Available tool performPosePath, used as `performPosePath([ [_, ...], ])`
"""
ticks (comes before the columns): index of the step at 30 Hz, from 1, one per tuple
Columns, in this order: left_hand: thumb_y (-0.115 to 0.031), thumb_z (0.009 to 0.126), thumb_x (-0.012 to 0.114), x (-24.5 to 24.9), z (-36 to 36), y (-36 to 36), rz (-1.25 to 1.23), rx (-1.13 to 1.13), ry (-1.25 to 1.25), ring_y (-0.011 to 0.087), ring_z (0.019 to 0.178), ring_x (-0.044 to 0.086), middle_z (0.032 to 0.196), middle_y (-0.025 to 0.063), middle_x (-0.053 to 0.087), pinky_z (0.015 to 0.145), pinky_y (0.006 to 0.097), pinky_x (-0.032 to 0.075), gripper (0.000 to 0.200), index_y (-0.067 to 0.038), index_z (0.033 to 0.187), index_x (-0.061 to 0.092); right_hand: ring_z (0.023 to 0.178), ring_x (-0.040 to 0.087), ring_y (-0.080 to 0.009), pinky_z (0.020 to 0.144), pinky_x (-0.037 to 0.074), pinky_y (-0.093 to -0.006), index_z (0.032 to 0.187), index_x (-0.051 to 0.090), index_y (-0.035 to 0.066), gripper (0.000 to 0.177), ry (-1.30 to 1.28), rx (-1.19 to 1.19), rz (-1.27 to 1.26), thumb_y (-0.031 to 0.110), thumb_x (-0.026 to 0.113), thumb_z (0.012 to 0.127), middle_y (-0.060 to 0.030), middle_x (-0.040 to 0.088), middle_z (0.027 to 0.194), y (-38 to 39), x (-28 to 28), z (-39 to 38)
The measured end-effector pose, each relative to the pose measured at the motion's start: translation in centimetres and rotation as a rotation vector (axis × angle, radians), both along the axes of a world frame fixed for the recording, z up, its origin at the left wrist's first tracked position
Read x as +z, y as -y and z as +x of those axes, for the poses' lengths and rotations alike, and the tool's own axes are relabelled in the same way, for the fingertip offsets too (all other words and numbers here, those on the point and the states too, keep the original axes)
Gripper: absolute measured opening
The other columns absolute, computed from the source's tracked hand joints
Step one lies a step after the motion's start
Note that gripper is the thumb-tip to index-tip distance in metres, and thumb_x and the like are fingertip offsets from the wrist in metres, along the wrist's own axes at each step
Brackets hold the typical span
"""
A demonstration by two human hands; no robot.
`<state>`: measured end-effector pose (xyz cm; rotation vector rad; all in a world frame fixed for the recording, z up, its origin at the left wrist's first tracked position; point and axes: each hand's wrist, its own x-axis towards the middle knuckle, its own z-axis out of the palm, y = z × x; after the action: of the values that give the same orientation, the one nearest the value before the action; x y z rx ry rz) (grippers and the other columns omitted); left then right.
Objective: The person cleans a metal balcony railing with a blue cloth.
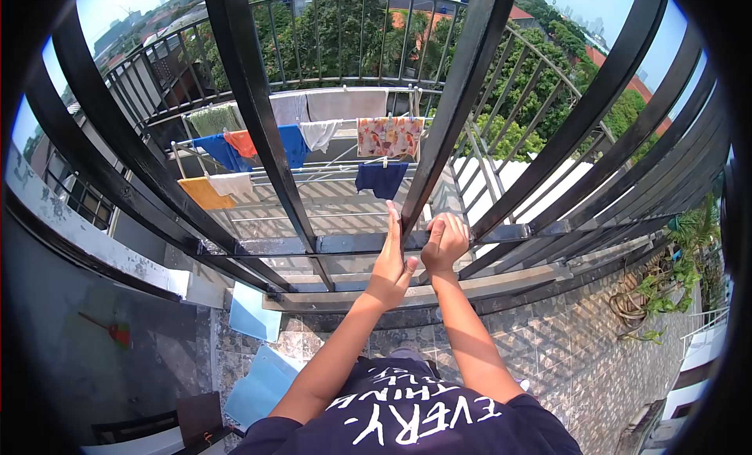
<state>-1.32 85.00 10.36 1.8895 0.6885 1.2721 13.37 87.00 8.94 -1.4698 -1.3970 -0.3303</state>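
Head view.

Shirt (407,416): dark navy knit, short-sleeved, with bold white block lettering. Nearest the lens, at the lower edge.

Arms: bare, reaching forward and up from the shirt, converging at the frame centre.

Grille (266,118): black painted metal with flat-faced, smooth, faintly glossy bars, fanned out by lens curvature.

Crossbar (345,242): flat black metal strip, running level across the grille just ahead of the hands.

Upright (448,110): thick black bar, slanting down to meet the crossbar at the frame centre.

Left hand (392,261): spread flat, fingers straight and together, pointing up. Palm laid against the foot of the upright and across the crossbar. Thumb tucked toward the other hand. Nothing gripped.

Right hand (445,242): curled into a fist over the crossbar, just right of the upright, knuckles up. Touching the left thumb. Contents of the fist hidden.

Rack (313,171): thin pale metal rods, beyond the grille.

Laundry: limp cloth in blue, orange, yellow, white and grey. One floral print piece (389,136), one navy piece (381,178) below it.

Railing (352,40): slim dark vertical rods, curved top rail, behind the rack.

Floor (564,353): mottled grey-brown stone tiles, under the grille.

Panels (254,314): two pale blue flat sheets, lower left on the tiles.

Plant (666,287): green trailing leaves at the right edge.

Trees (352,28): dense green foliage behind the railing.
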Motion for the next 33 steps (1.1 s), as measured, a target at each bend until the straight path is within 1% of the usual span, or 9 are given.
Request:
performPosePath([
  [3,-0.052,0.103,0.041,-0.7,-0.4,0.4,-0.062,-0.034,-0.031,0.0436,0.153,0.005,0.165,0.0273,-0.006,0.123,0.0451,0.015,0.092,0.000,0.158,-0.011,0.070,0.054,-0.0329,0.068,0.039,-0.0424,0.068,0.052,0.010,0.044,0.020,-0.007,0.016,0.032,0.036,0.102,-0.0077,0.055,0.069,-0.1,-0.3,0.2],
  [9,-0.054,0.103,0.040,8.3,1.2,-0.7,0.216,0.065,0.076,0.0398,0.155,0.001,0.166,0.0251,-0.009,0.123,0.0442,0.012,0.093,0.001,0.157,-0.011,0.074,0.055,-0.0339,0.069,0.039,-0.0433,0.071,0.053,0.009,0.039,0.050,-0.011,0.009,0.031,0.039,0.100,-0.0096,0.055,0.072,-0.1,-1.0,0.5],
  [13,-0.045,0.104,0.044,3.3,2.3,1.6,0.233,0.164,0.053,0.0445,0.153,0.003,0.165,0.0277,-0.010,0.122,0.0478,0.017,0.088,0.000,0.159,-0.008,0.076,0.056,-0.0330,0.071,0.041,-0.0433,0.077,0.058,0.008,0.031,0.073,-0.016,0.017,0.027,0.044,0.098,-0.0095,0.057,0.076,-0.1,-1.0,0.6],
  [17,-0.041,0.106,0.041,3.8,1.0,0.6,0.033,0.042,0.136,0.0426,0.153,0.012,0.166,0.0256,0.005,0.122,0.0442,0.018,0.078,0.003,0.159,0.004,0.077,0.057,-0.0330,0.072,0.042,-0.0432,0.081,0.061,0.007,0.031,0.099,-0.038,-0.006,0.026,0.044,0.099,-0.0097,0.059,0.078,0.3,-0.5,0.5],
  [22,-0.039,0.106,0.043,19.0,0.3,-3.2,0.207,0.037,0.003,0.0403,0.150,0.024,0.164,0.0279,0.015,0.119,0.0419,0.025,0.077,0.003,0.158,0.004,0.079,0.058,-0.0326,0.073,0.042,-0.0438,0.085,0.063,0.007,0.030,0.073,-0.029,-0.036,0.026,0.045,0.100,-0.0091,0.060,0.080,0.0,-0.7,0.5],
  [25,-0.035,0.106,0.045,22.9,1.2,-4.7,0.230,-0.010,0.088,0.0400,0.152,0.020,0.164,0.0279,0.012,0.121,0.0426,0.021,0.077,0.001,0.159,0.001,0.080,0.057,-0.0320,0.075,0.042,-0.0448,0.086,0.060,0.008,0.028,0.118,0.000,-0.057,0.028,0.046,0.101,-0.0084,0.059,0.081,0.4,-0.4,0.5],
  [29,-0.038,0.105,0.048,17.1,2.7,-3.1,0.504,0.219,0.068,0.0393,0.154,0.012,0.166,0.0249,0.004,0.123,0.0438,0.015,0.083,-0.002,0.160,-0.002,0.083,0.056,-0.0316,0.076,0.041,-0.0458,0.089,0.055,0.010,0.030,0.234,0.069,-0.121,0.034,0.045,0.102,-0.0082,0.058,0.084,1.0,-0.3,0.9],
  [31,-0.038,0.104,0.049,10.2,3.7,-1.9,0.481,0.300,0.071,0.0389,0.154,0.009,0.166,0.0227,0.002,0.123,0.0436,0.014,0.085,-0.001,0.159,-0.004,0.083,0.056,-0.0315,0.076,0.041,-0.0461,0.089,0.055,0.010,0.031,0.252,0.094,-0.098,0.036,0.045,0.102,-0.0085,0.058,0.085,1.2,-0.2,1.1],
  [33,-0.041,0.103,0.049,9.6,3.5,-1.1,0.302,0.252,0.036,0.0381,0.154,0.009,0.167,0.0227,0.003,0.123,0.0431,0.014,0.087,0.000,0.159,-0.003,0.084,0.056,-0.0311,0.077,0.041,-0.0460,0.090,0.055,0.010,0.032,0.270,0.113,-0.145,0.038,0.045,0.102,-0.0085,0.058,0.086,1.2,-0.1,1.4],
])
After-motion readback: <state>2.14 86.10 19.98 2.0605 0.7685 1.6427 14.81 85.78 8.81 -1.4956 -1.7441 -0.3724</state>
